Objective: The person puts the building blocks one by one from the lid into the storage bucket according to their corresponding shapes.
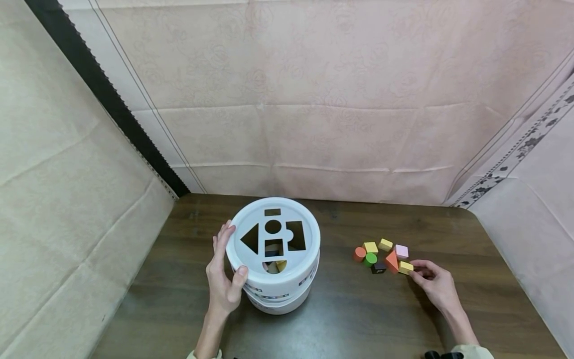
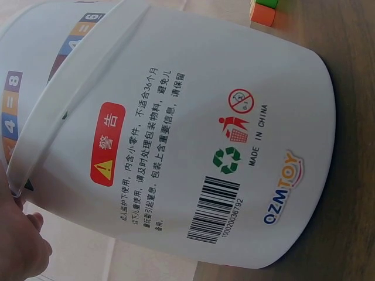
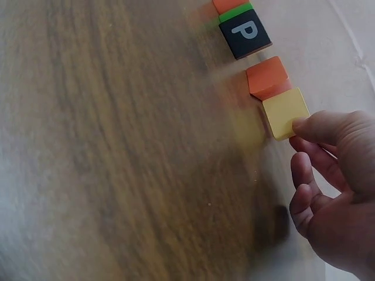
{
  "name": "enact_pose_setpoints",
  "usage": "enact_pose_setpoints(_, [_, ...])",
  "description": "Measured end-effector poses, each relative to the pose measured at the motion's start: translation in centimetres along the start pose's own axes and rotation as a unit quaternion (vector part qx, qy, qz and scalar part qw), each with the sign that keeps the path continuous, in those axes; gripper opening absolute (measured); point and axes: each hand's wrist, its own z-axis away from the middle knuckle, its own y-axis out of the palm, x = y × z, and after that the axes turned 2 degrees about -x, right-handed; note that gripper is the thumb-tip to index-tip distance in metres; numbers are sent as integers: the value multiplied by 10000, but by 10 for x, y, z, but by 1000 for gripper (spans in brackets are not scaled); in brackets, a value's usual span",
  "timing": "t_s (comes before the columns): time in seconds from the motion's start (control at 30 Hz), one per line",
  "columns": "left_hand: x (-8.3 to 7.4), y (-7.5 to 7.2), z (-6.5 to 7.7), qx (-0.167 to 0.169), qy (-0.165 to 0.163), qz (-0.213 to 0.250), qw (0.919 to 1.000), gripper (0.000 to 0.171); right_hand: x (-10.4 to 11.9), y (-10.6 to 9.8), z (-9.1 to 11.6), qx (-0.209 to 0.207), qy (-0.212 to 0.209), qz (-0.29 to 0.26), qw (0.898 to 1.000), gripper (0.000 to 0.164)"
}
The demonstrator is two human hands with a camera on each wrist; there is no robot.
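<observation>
My left hand (image 1: 224, 284) rests against the left side of a white toy bucket (image 1: 287, 294), its thumb and fingertips spread along the rim of the lid (image 1: 237, 227). Triangular, round, square and other holes are cut through that lid, and a few pieces show inside through them. Over on the right, my right hand (image 1: 434, 283) pinches a yellow block (image 3: 285, 114) between thumb and fingers at the near edge of a group of blocks. Right beside it are an orange triangular block (image 1: 392, 262) and a black block (image 3: 246, 34) marked P.
The group also has a green round block (image 1: 369, 259), an orange round block (image 1: 359, 254), a pink block (image 1: 401, 251) and more yellow blocks (image 1: 385, 245). All lie on a brown wooden table (image 1: 332, 319). Pale patterned cloth (image 1: 314, 99) hangs behind and at both sides.
</observation>
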Motion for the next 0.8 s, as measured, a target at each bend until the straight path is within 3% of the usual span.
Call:
enact_pose_setpoints(0.5, [0,1,0,-4,5,9,10000,73,27,-12,-8,11,-300,-181,9994,20])
enact_pose_setpoints(0.8, [2,1,1,-31,28,22,10000,73,54,-17,-16,248,-358,-204,9988,22])
